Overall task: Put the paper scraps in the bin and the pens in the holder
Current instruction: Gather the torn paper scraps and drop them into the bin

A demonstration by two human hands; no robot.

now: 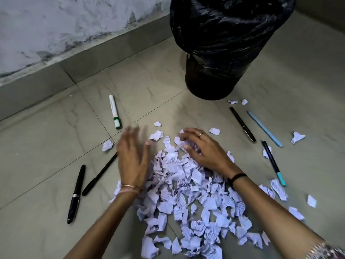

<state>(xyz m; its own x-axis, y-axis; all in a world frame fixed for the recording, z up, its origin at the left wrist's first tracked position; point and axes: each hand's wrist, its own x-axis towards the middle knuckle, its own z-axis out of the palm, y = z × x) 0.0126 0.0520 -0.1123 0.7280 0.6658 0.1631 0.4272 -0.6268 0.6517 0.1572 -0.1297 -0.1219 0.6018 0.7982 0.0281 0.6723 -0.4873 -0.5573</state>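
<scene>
A heap of torn white paper scraps (188, 199) covers the tiled floor in front of me. My left hand (133, 156) hovers, blurred, at the heap's left edge with fingers spread and nothing in it. My right hand (201, 148) rests palm down on the heap's far end, fingers curled over scraps. The bin (224, 53), lined with a black bag, stands beyond the heap. Pens lie around: a white marker with a green cap (115, 111), two black pens (76, 193) (99, 175) at left, a black pen (242, 124), a light blue pen (264, 128) and a teal-tipped pen (273, 162) at right. No holder is in view.
A wall with a grey skirting board (74, 62) runs along the left and back. Loose scraps lie apart from the heap, near the bin's base (233, 102) and at the far right (297, 137).
</scene>
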